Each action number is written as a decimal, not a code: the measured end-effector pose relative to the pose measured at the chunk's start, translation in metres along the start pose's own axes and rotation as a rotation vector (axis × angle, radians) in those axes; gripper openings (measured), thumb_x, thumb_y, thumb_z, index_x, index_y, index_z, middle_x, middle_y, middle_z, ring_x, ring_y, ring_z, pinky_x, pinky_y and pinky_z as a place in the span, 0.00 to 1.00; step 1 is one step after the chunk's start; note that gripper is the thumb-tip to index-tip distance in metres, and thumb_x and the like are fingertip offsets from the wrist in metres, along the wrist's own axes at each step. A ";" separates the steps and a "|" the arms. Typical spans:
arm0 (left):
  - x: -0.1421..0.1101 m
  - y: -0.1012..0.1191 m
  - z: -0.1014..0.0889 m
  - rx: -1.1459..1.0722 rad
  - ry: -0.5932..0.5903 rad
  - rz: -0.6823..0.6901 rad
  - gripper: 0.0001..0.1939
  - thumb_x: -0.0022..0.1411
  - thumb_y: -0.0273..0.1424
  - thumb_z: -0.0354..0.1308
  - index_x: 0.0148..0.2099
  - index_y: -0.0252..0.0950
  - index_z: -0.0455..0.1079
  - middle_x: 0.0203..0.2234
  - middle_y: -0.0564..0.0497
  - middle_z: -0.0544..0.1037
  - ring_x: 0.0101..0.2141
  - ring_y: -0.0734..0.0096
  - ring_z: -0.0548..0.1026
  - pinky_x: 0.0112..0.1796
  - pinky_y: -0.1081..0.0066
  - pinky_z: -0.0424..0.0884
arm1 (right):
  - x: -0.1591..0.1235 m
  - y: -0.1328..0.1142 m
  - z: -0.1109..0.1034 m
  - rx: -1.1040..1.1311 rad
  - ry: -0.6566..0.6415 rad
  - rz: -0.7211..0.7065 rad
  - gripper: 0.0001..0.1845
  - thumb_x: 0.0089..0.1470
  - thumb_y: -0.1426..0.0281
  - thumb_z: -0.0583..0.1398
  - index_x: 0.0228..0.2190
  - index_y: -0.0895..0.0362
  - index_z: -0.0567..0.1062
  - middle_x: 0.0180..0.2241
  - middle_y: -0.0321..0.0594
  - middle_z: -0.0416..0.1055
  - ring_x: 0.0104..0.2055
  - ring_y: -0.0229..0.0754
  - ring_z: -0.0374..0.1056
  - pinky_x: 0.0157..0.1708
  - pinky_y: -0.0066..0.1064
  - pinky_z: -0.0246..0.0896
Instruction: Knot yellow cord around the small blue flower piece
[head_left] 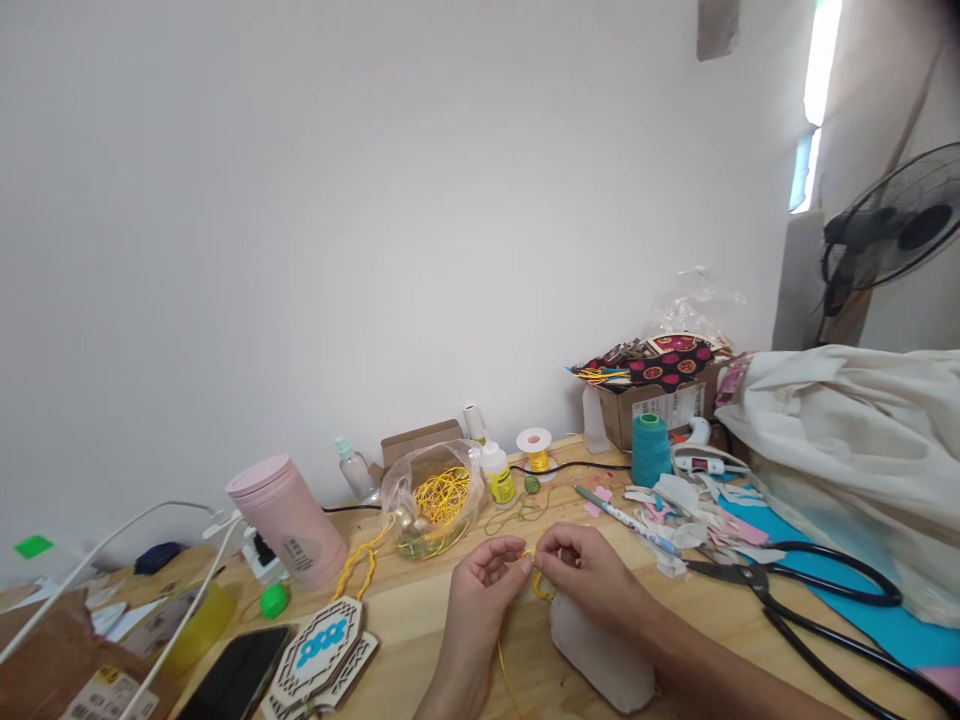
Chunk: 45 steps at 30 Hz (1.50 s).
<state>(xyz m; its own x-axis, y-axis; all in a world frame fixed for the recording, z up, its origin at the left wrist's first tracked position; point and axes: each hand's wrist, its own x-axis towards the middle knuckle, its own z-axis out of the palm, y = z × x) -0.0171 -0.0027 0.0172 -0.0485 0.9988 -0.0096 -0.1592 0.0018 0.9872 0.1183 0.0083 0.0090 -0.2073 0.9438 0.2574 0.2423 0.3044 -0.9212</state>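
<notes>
Both my hands meet over the wooden table (420, 610), pinching a thin yellow cord (537, 580) between them. My left hand (484, 578) grips the cord with thumb and fingers curled. My right hand (585, 570) pinches the same cord from the right. The cord trails down toward me past my left wrist. A pale stuffed fabric piece (604, 660) lies under my right wrist.
A pink tumbler (289, 520), a plastic bag of yellow cord (433, 500), a glue bottle (499, 475), a yellow spool (535, 448) and a teal thread cone (649, 450) stand behind. Black scissors (810, 590), a pen (626, 518), a phone (236, 675) and wooden cutouts (322, 650) lie around.
</notes>
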 end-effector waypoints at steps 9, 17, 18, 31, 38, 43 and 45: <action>0.000 -0.001 0.000 -0.070 -0.016 -0.049 0.13 0.35 0.26 0.64 0.29 0.32 0.70 0.21 0.51 0.75 0.25 0.75 0.71 0.30 0.77 0.66 | 0.003 0.001 0.001 0.225 0.018 0.056 0.03 0.39 0.73 0.55 0.22 0.60 0.66 0.20 0.32 0.62 0.21 0.32 0.58 0.20 0.22 0.52; 0.003 -0.004 -0.003 -0.055 -0.036 -0.058 0.14 0.35 0.27 0.64 0.30 0.31 0.70 0.22 0.50 0.75 0.25 0.75 0.71 0.28 0.78 0.65 | -0.004 -0.006 -0.009 -0.348 0.029 -0.296 0.09 0.43 0.75 0.53 0.28 0.53 0.71 0.23 0.33 0.66 0.23 0.33 0.58 0.22 0.23 0.49; 0.003 -0.004 -0.003 -0.057 -0.035 -0.058 0.15 0.34 0.27 0.65 0.30 0.31 0.70 0.21 0.50 0.75 0.25 0.75 0.71 0.27 0.79 0.65 | -0.004 -0.008 -0.011 -0.385 0.024 -0.314 0.09 0.44 0.75 0.53 0.28 0.53 0.71 0.23 0.33 0.66 0.24 0.33 0.58 0.23 0.24 0.49; 0.000 -0.002 -0.001 -0.021 -0.052 -0.047 0.16 0.34 0.26 0.64 0.31 0.32 0.70 0.19 0.52 0.73 0.23 0.76 0.70 0.26 0.79 0.64 | -0.003 -0.005 -0.006 -0.193 -0.006 -0.081 0.02 0.35 0.74 0.54 0.18 0.58 0.67 0.18 0.32 0.61 0.21 0.32 0.54 0.19 0.22 0.45; -0.002 0.003 0.001 0.026 -0.024 -0.061 0.15 0.33 0.27 0.65 0.29 0.32 0.70 0.20 0.52 0.74 0.23 0.76 0.70 0.26 0.79 0.64 | 0.002 -0.009 -0.013 0.422 -0.306 0.411 0.06 0.35 0.71 0.51 0.12 0.57 0.59 0.10 0.24 0.46 0.12 0.27 0.36 0.12 0.22 0.28; -0.001 0.002 0.000 0.002 -0.032 -0.041 0.13 0.33 0.27 0.65 0.27 0.33 0.71 0.20 0.52 0.74 0.24 0.76 0.70 0.27 0.79 0.64 | 0.002 -0.011 -0.016 0.460 -0.273 0.436 0.05 0.33 0.71 0.52 0.13 0.58 0.60 0.09 0.24 0.47 0.12 0.26 0.36 0.11 0.22 0.26; -0.001 0.003 0.000 0.000 -0.024 -0.053 0.12 0.33 0.27 0.65 0.26 0.33 0.71 0.19 0.53 0.74 0.23 0.77 0.70 0.26 0.80 0.63 | 0.003 -0.011 -0.016 0.469 -0.246 0.438 0.05 0.33 0.71 0.52 0.13 0.58 0.60 0.09 0.24 0.47 0.12 0.26 0.36 0.11 0.22 0.26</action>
<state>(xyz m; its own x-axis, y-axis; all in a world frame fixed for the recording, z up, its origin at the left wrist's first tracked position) -0.0175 -0.0040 0.0201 -0.0167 0.9982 -0.0580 -0.1608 0.0545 0.9855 0.1303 0.0098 0.0249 -0.4065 0.8935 -0.1907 -0.0719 -0.2394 -0.9683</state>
